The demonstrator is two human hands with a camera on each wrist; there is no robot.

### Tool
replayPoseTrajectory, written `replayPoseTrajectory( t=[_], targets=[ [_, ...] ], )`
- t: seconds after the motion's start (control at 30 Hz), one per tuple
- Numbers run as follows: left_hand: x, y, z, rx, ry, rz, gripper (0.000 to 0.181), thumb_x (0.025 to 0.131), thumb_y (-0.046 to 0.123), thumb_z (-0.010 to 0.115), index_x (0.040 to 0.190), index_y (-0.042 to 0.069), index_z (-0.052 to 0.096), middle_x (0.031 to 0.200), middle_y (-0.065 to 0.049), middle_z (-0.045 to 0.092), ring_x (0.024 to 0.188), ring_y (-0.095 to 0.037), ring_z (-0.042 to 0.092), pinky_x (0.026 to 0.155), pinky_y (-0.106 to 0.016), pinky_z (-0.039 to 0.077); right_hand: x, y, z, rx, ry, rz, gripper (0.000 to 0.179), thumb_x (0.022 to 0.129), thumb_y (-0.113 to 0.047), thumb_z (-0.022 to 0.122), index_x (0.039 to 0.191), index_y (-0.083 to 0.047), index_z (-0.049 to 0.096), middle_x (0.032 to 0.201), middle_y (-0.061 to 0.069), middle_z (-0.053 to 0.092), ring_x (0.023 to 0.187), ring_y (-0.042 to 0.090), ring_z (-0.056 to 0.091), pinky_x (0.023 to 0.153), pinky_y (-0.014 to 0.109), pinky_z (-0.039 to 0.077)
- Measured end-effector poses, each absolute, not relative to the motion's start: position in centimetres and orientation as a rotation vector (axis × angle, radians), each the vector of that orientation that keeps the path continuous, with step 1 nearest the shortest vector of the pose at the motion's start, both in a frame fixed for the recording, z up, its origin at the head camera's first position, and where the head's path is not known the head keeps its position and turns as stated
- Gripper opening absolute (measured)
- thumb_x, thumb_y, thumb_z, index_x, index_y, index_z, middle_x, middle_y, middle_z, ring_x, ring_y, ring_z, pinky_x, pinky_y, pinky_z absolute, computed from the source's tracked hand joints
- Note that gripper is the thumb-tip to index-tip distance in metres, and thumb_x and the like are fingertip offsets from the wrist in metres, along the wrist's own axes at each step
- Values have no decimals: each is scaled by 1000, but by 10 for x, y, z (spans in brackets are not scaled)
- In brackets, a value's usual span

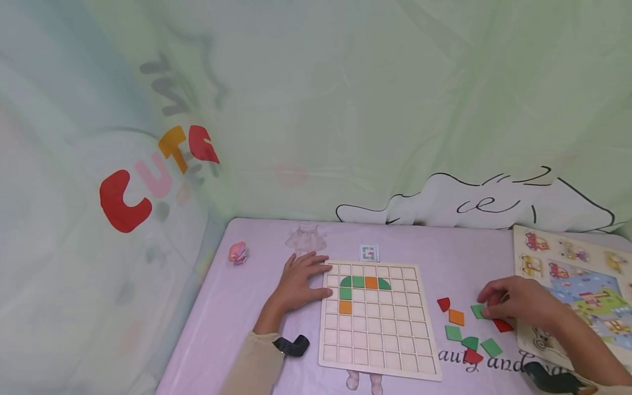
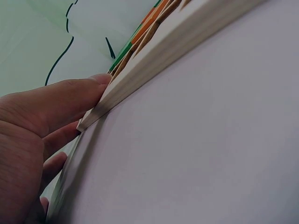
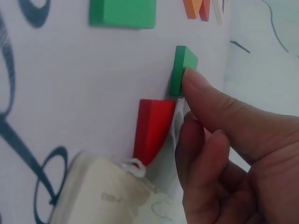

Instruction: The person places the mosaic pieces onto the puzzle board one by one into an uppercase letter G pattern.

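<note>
A pale wooden grid board [image 1: 380,345] lies on the table with green and orange tiles in its upper left cells. My left hand [image 1: 296,282] is at its left side, fingers spread, the thumb [image 2: 88,88] touching the board's edge in the left wrist view. Off to the right, my right hand [image 1: 525,302] pinches a green square tile [image 3: 179,70], with the thumb over one side. Just below that tile is a red quarter-round tile [image 3: 152,128]. More loose tiles lie between the board and this hand, including an orange square [image 1: 456,317] and a green square [image 1: 453,333].
A picture puzzle board [image 1: 538,260] lies at the right, partly behind the right hand and forearm. Beyond the grid board is a small pattern card [image 1: 369,253]. A pink toy figure [image 1: 238,253] sits near the table's far left corner, and fabric walls rise behind.
</note>
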State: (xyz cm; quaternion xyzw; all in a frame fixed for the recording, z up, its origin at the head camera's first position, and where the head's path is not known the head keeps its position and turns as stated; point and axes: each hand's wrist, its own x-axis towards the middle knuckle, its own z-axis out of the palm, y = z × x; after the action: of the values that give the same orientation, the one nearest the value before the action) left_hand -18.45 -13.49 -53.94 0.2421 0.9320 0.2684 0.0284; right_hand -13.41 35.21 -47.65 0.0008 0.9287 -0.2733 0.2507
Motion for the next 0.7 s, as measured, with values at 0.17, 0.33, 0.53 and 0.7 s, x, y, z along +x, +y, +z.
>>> replayPoseTrajectory(
  t=[0.17, 0.33, 0.53, 0.7],
  targets=[
    [-184, -134, -539, 741, 2875, 824, 57, 86, 50, 75, 137, 28, 66, 155, 10, 51, 155, -19, 30, 128, -56, 7, -134, 352, -478, -15, 2545, -706, 31, 82, -31, 85, 104, -13, 74, 84, 0, 63, 82, 17, 55, 63, 25, 44],
    [-184, -135, -540, 733, 2876, 814, 57, 86, 51, 75, 137, 28, 65, 155, 10, 50, 155, -18, 30, 128, -55, 7, -135, 350, -477, 2, 2532, -696, 31, 81, -30, 85, 103, -11, 75, 83, 0, 62, 80, 17, 54, 62, 25, 44],
    [-183, -135, -537, 738, 2873, 835, 57, 86, 50, 75, 137, 26, 66, 155, 9, 51, 154, -20, 31, 128, -56, 7, -137, 344, -474, -8, 2496, -675, 30, 80, -30, 87, 97, -11, 73, 79, 0, 60, 77, 17, 55, 62, 27, 46],
    [-183, -134, -536, 733, 2867, 843, 57, 86, 50, 75, 137, 26, 66, 155, 9, 51, 155, -20, 30, 128, -56, 7, -136, 342, -473, -39, 2494, -648, 30, 79, -32, 87, 93, -12, 71, 76, 1, 58, 75, 17, 54, 61, 26, 44]
  ],
)
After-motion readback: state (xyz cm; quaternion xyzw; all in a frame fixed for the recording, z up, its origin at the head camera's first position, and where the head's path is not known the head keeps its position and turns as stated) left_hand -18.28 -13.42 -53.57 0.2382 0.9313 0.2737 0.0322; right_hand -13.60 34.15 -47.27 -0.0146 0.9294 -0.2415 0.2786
